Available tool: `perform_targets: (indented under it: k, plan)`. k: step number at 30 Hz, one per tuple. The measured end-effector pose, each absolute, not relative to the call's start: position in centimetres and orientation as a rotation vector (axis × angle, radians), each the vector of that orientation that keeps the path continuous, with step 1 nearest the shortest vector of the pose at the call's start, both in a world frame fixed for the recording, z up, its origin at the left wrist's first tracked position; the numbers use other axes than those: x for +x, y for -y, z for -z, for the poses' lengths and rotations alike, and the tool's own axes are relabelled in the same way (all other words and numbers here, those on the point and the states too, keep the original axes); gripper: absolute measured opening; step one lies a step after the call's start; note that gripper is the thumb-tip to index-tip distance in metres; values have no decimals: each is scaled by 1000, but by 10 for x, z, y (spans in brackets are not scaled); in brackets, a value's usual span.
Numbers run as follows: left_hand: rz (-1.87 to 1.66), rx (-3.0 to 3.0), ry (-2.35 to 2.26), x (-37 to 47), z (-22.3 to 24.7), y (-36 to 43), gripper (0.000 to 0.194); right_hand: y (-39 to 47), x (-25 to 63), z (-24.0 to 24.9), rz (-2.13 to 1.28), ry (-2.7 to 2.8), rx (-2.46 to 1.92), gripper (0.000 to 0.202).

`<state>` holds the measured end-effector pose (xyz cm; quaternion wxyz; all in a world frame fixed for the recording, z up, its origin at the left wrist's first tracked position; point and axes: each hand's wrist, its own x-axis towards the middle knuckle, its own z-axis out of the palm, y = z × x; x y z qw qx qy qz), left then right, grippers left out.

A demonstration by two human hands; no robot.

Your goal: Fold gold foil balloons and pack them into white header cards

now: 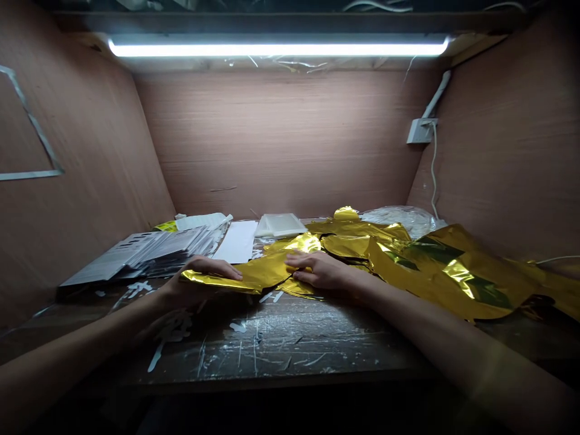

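Observation:
My left hand [199, 279] is closed around the left end of a flat gold foil piece [263, 272], thumb on top and fingers hidden underneath. The held end is folded and raised a little above the table. My right hand [319, 270] rests on the right part of the same foil, fingers stretched out to the left and the thumb apart from them. To the right lies a loose heap of similar shiny gold foil pieces [421, 278], with rounded outlines like uninflated balloons.
Stacks of printed paper sheets [158, 251] lie at left, beside a white card [235, 241] and clear plastic sleeves [281, 225]. A clear plastic bag [403, 219] sits behind the heap. White scraps [174, 329] litter the scratched wooden table [317, 350]. Wooden walls enclose three sides.

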<state>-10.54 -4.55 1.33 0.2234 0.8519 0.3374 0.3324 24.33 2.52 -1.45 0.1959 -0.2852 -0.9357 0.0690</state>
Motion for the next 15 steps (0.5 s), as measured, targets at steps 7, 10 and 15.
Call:
perform_targets:
  k: [7,10,15]
  plan:
    - [-1221,2274,-985,-79,-18,40,21,-35,266,-13,-112,1983,-1249,35]
    - [-1471,2051,-956,-68,-17,32,27,-23,272,-24,-847,2101,-1371,57]
    - [-1622,1882,-1009,-61,-21,26,31,1,260,-29,-2017,1998,-965,76]
